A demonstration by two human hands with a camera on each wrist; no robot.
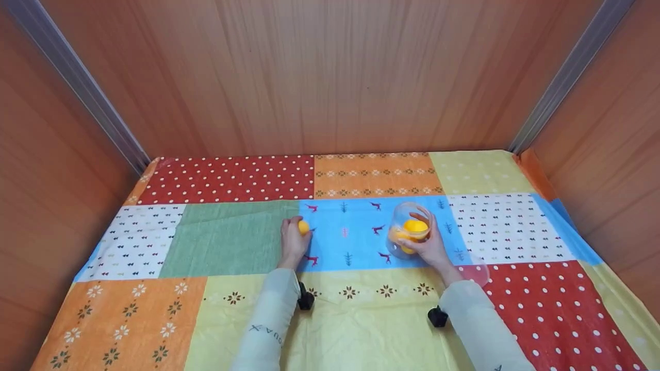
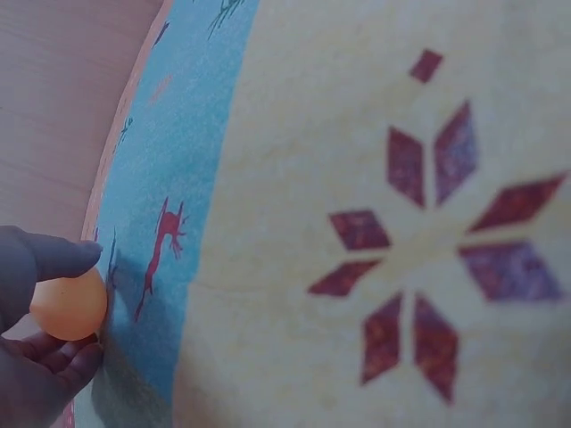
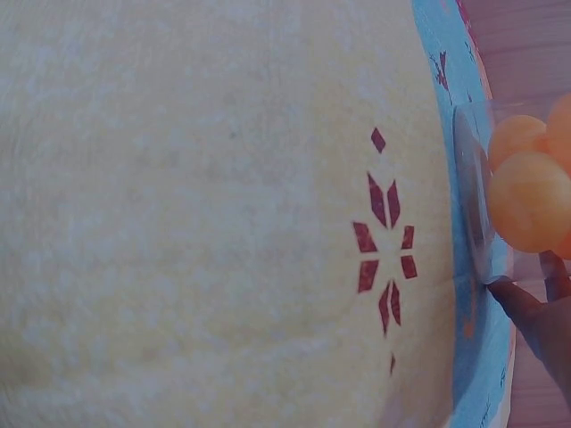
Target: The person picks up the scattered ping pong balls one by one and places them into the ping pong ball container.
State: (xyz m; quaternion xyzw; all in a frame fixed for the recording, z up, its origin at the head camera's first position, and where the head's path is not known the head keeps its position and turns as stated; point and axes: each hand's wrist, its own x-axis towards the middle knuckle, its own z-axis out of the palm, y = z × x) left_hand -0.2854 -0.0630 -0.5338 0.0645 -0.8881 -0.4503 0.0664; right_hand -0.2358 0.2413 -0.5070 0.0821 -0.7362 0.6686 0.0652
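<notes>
My left hand pinches an orange ping-pong ball between thumb and fingers, low over the seam of the green and blue patches. In the left wrist view the thumb lies over the ball and the curled fingertips are under it, close to the cloth. To the right, my right hand grips a clear plastic jar around its side. Inside the jar are several more orange balls. The right wrist view shows these balls through the clear wall, with the fingers at the jar's base.
A patchwork tablecloth covers the table. Beside my right forearm lies a clear round lid, partly hidden by the sleeve. Wood-grain panels enclose the back and both sides, with metal posts at the corners.
</notes>
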